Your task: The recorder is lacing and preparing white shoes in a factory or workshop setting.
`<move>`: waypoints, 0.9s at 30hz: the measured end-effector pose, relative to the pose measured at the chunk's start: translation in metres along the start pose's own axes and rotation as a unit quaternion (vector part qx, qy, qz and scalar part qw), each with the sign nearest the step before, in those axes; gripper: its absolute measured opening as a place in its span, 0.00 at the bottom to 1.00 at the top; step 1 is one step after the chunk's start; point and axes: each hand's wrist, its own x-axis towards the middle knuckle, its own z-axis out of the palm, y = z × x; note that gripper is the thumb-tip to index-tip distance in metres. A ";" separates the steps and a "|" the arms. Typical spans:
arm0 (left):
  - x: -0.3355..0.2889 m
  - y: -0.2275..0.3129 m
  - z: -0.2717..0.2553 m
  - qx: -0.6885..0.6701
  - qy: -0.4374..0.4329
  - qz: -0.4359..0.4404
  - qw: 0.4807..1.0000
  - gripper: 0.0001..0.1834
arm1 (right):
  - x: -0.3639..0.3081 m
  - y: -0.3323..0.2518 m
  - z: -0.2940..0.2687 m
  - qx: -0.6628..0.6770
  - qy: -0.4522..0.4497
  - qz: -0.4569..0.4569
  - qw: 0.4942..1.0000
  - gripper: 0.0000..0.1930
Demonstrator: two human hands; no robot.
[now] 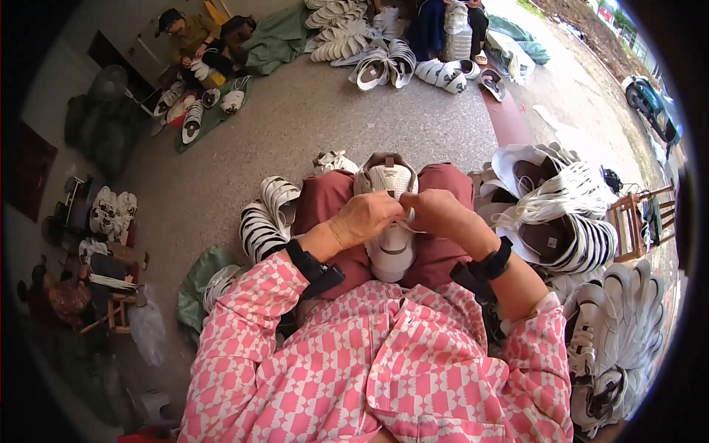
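Two hands — left hand [367,215]; right hand [436,210] — grip one white shoe [390,247].

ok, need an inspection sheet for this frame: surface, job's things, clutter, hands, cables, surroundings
Surface: speckled grey concrete floor; work is done on the person's lap.
Job's things: white shoe upper on the lap, toe pointing away.
Clutter: stacked white uppers by the left knee; bigger piles and a bundle of white laces on the right.
Hands: left hand and right hand both pinch at the upper's lace area; black wrist bands on both.
Cables: nothing seen.
Surroundings: another seated person with uppers on a green sheet far left; a parked car far right.
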 end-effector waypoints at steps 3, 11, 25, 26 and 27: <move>0.001 -0.001 0.000 0.047 -0.019 0.021 0.999 0.05 | -0.001 0.009 0.010 -0.019 -0.001 -0.023 1.000 0.11; 0.015 -0.012 0.005 -0.054 -0.051 -0.107 0.992 0.09 | -0.008 0.015 0.010 0.036 0.071 -0.018 0.997 0.16; 0.032 -0.023 0.002 -0.088 -0.141 -0.201 0.965 0.13 | -0.009 0.016 0.025 -0.012 0.174 -0.050 0.983 0.14; 0.031 -0.020 0.001 -0.112 -0.167 -0.223 0.954 0.13 | -0.010 0.013 0.026 -0.024 0.165 -0.028 0.986 0.14; 0.032 -0.021 0.002 -0.113 -0.159 -0.217 0.956 0.13 | -0.013 0.013 0.024 -0.034 0.164 -0.030 0.985 0.14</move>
